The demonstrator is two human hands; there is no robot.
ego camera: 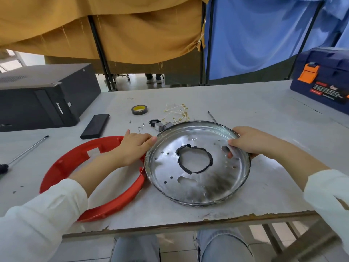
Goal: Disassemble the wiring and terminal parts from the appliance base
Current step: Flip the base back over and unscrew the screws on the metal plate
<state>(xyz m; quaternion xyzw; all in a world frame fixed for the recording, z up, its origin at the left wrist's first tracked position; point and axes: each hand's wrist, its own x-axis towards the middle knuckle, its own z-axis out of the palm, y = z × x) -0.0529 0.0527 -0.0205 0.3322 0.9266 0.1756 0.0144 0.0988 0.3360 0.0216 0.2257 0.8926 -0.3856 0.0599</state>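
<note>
Pan (pixel 198 186) lies flat near the table (pixel 245 103) front edge, stripped. Right hand (pixel 251 141) grips its far-right rim, thumb inside; left hand (pixel 135 146) rests straight-fingered on the left rim. Judgement: lift evenly with both hands; the edge looks sharp. Red ring (pixel 105 201) touches the pan's left side. Wires (pixel 177 113) and socket (pixel 154 122) lie just beyond; screws (pixel 140 127) beside them.

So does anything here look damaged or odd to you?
Yes. The metal base plate has dark, scorched-looking patches near its front, and the black lining round its centre hole is ragged and uneven. The table's front edge is chipped, its coating flaking away.
</note>
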